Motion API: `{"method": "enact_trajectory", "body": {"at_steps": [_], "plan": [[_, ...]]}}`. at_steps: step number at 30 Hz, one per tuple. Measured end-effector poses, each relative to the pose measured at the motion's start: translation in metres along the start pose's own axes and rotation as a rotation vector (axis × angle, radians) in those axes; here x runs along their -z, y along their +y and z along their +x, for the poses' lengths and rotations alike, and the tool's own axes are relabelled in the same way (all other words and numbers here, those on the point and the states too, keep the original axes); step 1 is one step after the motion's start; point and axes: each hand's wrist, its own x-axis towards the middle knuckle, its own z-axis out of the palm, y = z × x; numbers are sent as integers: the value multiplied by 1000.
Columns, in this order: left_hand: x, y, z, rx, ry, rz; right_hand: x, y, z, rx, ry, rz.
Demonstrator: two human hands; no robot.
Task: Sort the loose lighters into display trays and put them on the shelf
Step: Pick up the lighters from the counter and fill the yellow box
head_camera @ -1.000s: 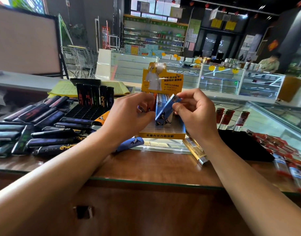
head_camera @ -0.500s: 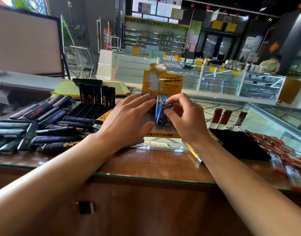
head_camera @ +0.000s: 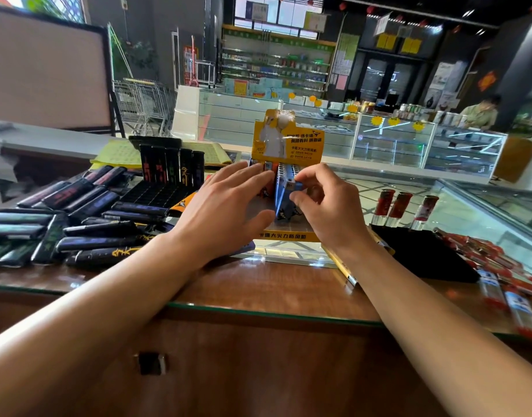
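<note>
A yellow display tray (head_camera: 289, 236) with a tall printed backboard stands in the middle of the counter. Blue and orange lighters stand in its slots. My right hand (head_camera: 322, 206) pinches a blue lighter (head_camera: 281, 194) that sits upright in the tray's row. My left hand (head_camera: 225, 206) lies flat with fingers spread against the tray's left side, touching the standing lighters. Several loose black lighters (head_camera: 87, 236) lie in a heap at the left. A black tray (head_camera: 165, 191) there has a few black lighters standing at its back.
A black tray (head_camera: 421, 254) at the right carries three upright red lighters (head_camera: 400, 206). Loose red lighters (head_camera: 499, 266) lie scattered at the far right. A yellow box (head_camera: 343, 266) lies beside the yellow tray. The counter's glass edge runs across the front. A person stands behind glass cabinets far back.
My right hand has brought the blue lighter down from a tilt in the air into the tray's row. My left hand has opened flat against the tray.
</note>
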Motion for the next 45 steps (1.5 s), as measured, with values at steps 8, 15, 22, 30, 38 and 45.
{"method": "enact_trajectory", "body": {"at_steps": [8,15,22,30,38,45], "plan": [[0,0,0,-2,7,1,-2,2,3,85,-38,-214],[30,-11,-9,97,76,-38,6,-6,6,190,-44,-270],[50,-30,-55,180,-14,80,-1,-27,-8,263,-114,-253],[46,-11,-60,220,-307,333,-17,-45,-32,248,-210,-221],[37,-17,-37,217,-440,347,-15,-46,-36,240,-218,-248],[38,-14,-38,230,-292,276,-17,-45,-40,238,-221,-291]]}}
